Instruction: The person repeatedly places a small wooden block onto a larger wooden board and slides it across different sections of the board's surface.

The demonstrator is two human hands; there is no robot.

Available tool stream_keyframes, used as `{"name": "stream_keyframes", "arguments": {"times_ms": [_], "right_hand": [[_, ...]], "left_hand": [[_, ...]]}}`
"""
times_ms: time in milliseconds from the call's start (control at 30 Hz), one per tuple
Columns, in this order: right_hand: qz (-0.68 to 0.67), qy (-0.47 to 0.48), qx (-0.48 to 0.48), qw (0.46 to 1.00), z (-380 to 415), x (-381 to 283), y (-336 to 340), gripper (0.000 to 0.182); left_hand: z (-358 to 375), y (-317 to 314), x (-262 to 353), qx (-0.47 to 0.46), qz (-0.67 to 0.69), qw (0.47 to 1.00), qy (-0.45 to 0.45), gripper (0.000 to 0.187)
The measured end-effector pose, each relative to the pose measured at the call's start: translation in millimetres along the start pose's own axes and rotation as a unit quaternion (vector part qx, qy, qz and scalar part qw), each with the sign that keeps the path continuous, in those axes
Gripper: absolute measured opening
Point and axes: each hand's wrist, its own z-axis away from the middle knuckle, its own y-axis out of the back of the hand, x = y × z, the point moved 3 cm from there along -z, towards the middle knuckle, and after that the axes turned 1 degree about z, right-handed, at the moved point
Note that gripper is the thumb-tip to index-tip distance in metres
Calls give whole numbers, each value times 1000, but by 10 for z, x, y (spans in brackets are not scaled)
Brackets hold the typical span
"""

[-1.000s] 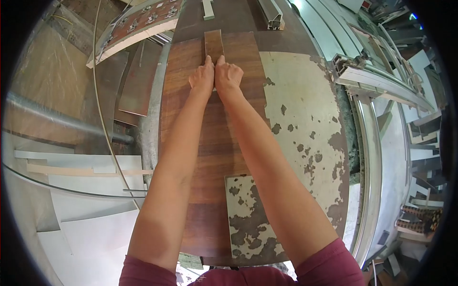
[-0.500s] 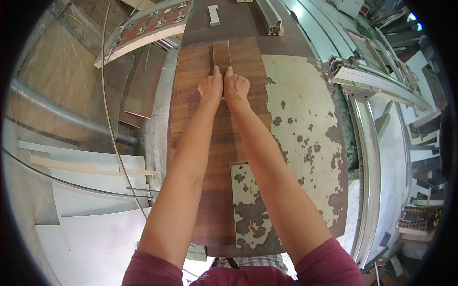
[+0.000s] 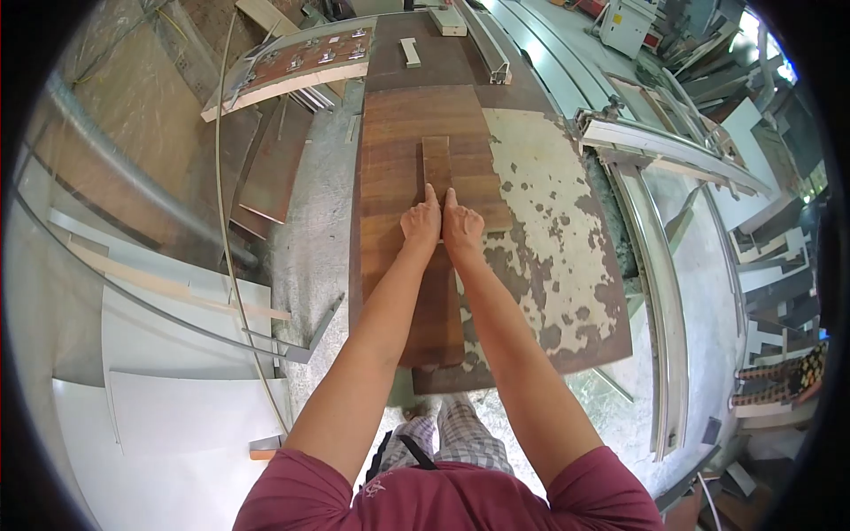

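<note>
A narrow brown wooden strip (image 3: 436,159) lies lengthwise on a wood-grain sheet (image 3: 390,133). My left hand (image 3: 421,221) grips the strip's left edge, index finger stretched forward along it and the other fingers curled. My right hand (image 3: 463,226) mirrors it on the right edge, its index finger also pointing forward. The hands are close together, and the strip's near end is hidden between them. Under the wood-grain sheet, to the right, is a board (image 3: 553,230) with patchy cream and dark brown areas.
Beyond the sheet lie a small pale block (image 3: 410,53) and a metal profile (image 3: 482,40). A panel with metal fittings (image 3: 305,57) stands at the far left. A long metal rail (image 3: 651,310) runs along the right. White sheets (image 3: 186,336) lean at the left.
Both hands and the strip have come back toward my body over the wood-grain sheet. My view has shifted, so more floor and my legs show.
</note>
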Motion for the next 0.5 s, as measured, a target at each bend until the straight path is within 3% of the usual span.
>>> {"name": "stream_keyframes", "arguments": {"times_ms": [500], "right_hand": [[59, 4, -19, 998, 1870, 52, 228, 45]], "left_hand": [[1879, 199, -69, -53, -12, 998, -42, 53]]}}
